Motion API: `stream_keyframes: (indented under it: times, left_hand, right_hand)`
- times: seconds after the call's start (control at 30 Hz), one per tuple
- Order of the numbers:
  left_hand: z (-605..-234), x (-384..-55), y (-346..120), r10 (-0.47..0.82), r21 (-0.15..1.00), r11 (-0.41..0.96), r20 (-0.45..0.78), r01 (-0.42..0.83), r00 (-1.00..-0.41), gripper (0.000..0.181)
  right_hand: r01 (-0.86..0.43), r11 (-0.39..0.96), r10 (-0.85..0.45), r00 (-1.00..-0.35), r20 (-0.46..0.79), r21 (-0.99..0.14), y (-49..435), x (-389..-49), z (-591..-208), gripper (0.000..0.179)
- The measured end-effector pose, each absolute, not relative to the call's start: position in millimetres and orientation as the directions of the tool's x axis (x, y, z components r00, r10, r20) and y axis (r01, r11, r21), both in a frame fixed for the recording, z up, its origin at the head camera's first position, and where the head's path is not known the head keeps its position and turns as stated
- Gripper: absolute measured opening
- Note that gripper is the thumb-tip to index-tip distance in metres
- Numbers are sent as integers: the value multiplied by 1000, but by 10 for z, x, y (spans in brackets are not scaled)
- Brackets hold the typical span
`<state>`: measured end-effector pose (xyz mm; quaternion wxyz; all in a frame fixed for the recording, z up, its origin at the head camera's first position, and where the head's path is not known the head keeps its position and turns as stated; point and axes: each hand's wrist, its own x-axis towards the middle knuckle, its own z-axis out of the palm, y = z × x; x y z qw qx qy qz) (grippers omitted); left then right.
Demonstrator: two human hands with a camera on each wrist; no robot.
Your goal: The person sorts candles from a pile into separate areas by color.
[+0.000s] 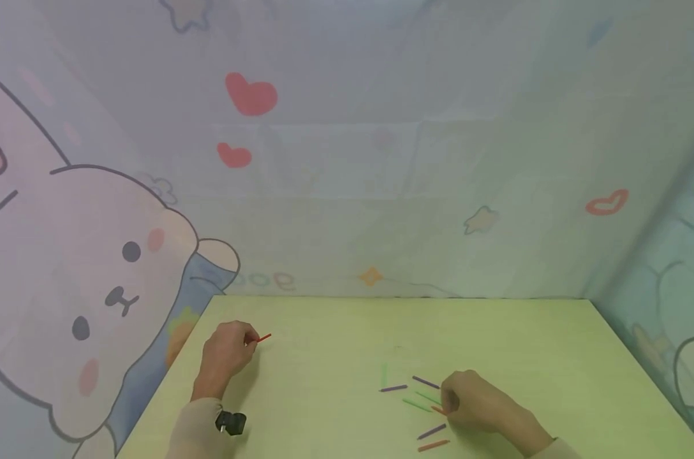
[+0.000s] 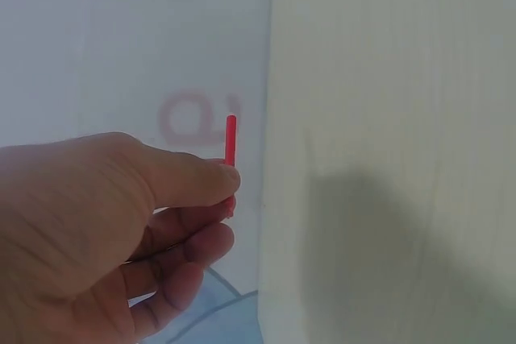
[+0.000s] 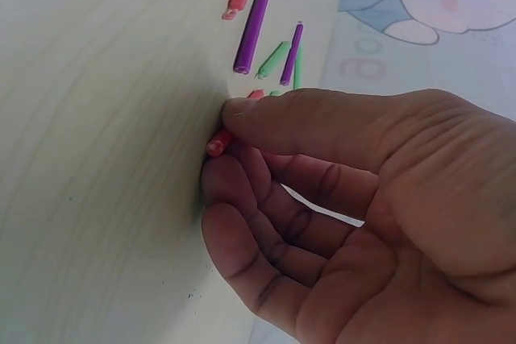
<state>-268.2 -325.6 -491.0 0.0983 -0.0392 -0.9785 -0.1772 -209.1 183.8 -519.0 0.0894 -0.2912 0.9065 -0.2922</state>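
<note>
On the left, my left hand [image 1: 228, 352] is raised over the far part of the table and pinches a thin red stick [image 2: 231, 141] between thumb and forefinger. One end of that stick stands free beyond the fingertips. My right hand [image 1: 478, 403] is down at the tabletop, its thumb and forefinger pinching another red stick [image 3: 216, 147], partly covered by the fingers. Around it lie loose sticks: a purple one [image 1: 426, 382], a green one [image 1: 417, 405], another purple one [image 1: 432, 431] and an orange-red one [image 1: 434, 445].
Further left in the cluster are a purple stick [image 1: 393, 388] and a pale green stick [image 1: 384, 375]. The pale yellow-green table [image 1: 324, 357] meets a printed cloth [image 1: 335, 242] at its back edge. A small black device [image 1: 231, 422] sits on the left wrist.
</note>
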Motion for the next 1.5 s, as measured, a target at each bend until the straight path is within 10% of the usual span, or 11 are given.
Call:
stream_keyframes:
  times: [1.5]
  left_hand:
    - [-5219, -2673, -3319, -62, 423, 906, 107, -11, -992, 8]
  right_hand:
    - [-439, 652, -561, -828, -3, -619, 1864, -2080, -5201, 29]
